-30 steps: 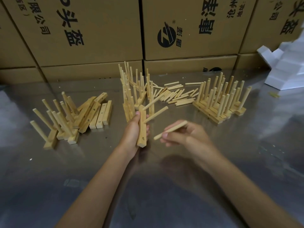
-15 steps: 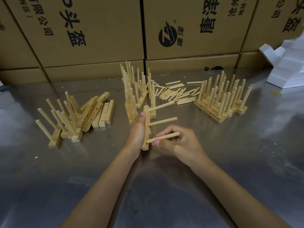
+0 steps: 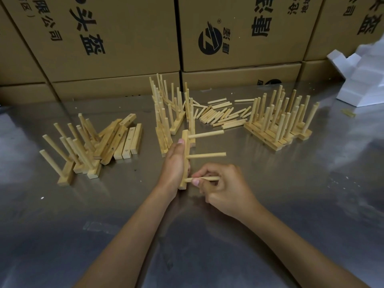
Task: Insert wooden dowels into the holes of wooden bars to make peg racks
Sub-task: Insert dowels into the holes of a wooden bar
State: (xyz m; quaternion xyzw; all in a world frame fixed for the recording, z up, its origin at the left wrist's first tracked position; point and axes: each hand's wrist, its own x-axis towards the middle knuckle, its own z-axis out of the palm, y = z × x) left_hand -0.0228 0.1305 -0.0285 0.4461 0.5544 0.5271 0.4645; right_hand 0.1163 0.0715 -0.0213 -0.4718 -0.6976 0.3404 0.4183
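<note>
A wooden bar (image 3: 186, 154) is gripped by the left hand (image 3: 175, 163), with the fingers curled round its far side and the thumb lying along its near edge; the bar is held on end above the steel table (image 3: 291, 204). Two dowels (image 3: 207, 155) are already seated in it and stick out sideways toward the right. A third dowel (image 3: 204, 179) is pinched between thumb and fingers of the right hand (image 3: 226, 188), and its left tip is met with the lowest part of the bar; whether it is fully inside the hole cannot be told.

Far to the left of the grip, a group of finished peg racks (image 3: 70, 150) is seen, tilted, with their pegs pointing up and left. Just beside them, nearer to the grip, a heap of bare drilled bars (image 3: 122, 140) is laid. Directly behind the held bar, more peg racks (image 3: 164, 113) are stood close together. Behind and to the right of the grip, loose dowels (image 3: 220, 115) are scattered on the table. Further right, a row of upright racks (image 3: 278, 121) is placed. At the far right edge, white foam blocks (image 3: 361, 80) are seen. Along the back, cardboard boxes (image 3: 124, 38) with printed characters are stacked.
</note>
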